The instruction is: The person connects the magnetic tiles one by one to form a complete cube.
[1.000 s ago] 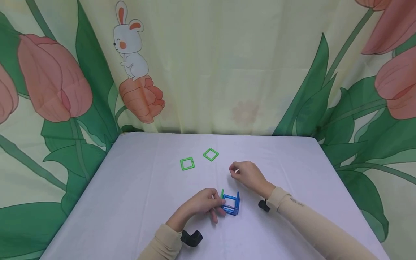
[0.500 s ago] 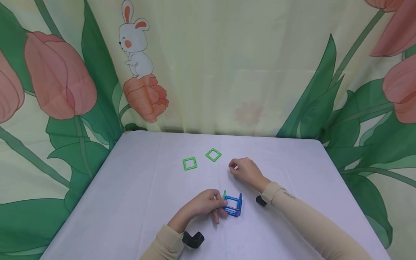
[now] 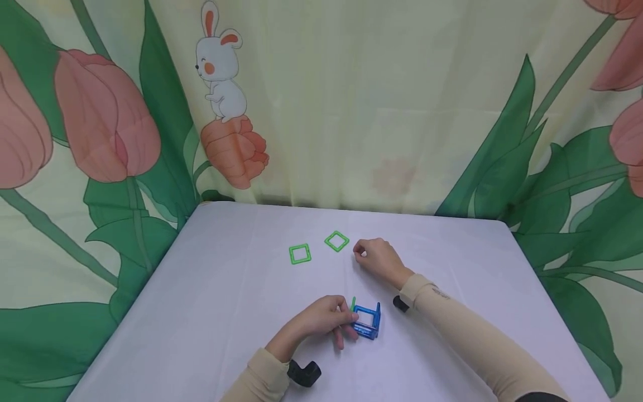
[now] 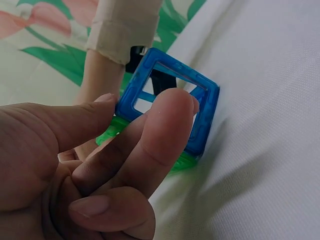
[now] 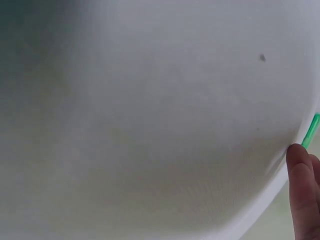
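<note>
My left hand (image 3: 337, 319) pinches a small upright structure of blue square frames (image 3: 369, 321) with a green frame (image 3: 354, 304) on its near-left side; it stands on the white table (image 3: 226, 290). In the left wrist view the fingers (image 4: 165, 125) press the blue frame (image 4: 206, 95), with a green piece (image 4: 182, 162) below it. My right hand (image 3: 372, 255) hovers farther back with loosely curled fingers and holds nothing. It is just right of a flat green square (image 3: 336, 241). In the right wrist view a fingertip (image 5: 300, 172) lies beside a green edge (image 5: 312, 131).
A second green square frame (image 3: 300, 254) lies flat to the left of the first. A curtain printed with tulips and a rabbit (image 3: 221, 67) hangs behind the table's far edge. Black wrist mounts (image 3: 303, 373) sit under both sleeves.
My right hand has moved away from the blue structure, back and left toward the far green square. My left hand keeps its hold on the structure.
</note>
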{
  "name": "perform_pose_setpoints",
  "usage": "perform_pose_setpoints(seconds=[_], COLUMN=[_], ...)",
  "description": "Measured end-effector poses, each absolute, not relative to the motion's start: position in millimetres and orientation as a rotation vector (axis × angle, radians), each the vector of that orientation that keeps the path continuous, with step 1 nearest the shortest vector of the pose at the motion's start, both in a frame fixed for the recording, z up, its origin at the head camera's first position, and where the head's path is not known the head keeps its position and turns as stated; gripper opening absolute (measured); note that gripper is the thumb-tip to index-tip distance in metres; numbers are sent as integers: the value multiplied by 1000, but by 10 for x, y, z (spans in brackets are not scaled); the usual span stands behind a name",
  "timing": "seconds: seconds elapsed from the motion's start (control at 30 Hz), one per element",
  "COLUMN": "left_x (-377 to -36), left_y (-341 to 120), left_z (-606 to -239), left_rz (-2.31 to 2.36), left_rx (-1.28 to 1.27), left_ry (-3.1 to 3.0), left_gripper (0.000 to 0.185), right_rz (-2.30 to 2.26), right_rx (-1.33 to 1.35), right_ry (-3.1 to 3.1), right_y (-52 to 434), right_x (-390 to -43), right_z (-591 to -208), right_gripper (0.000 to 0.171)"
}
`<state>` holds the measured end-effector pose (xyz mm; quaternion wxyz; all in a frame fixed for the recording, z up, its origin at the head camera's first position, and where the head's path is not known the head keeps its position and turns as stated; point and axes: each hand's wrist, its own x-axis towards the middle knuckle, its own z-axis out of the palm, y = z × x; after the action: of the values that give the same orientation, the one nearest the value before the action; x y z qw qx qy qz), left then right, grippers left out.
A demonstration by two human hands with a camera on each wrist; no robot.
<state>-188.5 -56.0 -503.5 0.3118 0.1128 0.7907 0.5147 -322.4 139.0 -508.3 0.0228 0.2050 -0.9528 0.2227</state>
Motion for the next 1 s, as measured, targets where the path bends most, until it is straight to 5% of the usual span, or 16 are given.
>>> perform_pose_setpoints(seconds=[1.0], left_x=[-1919], left_y=[-577], left_z=[-5089], left_rz=[1383], left_rx=[309], left_ry=[2074], left_gripper=[25], right_rz=[762], right_rx=[867], right_ry=[-2934], right_y=[1206], right_x=[-3687], right_z=[-5109], right_gripper=[18])
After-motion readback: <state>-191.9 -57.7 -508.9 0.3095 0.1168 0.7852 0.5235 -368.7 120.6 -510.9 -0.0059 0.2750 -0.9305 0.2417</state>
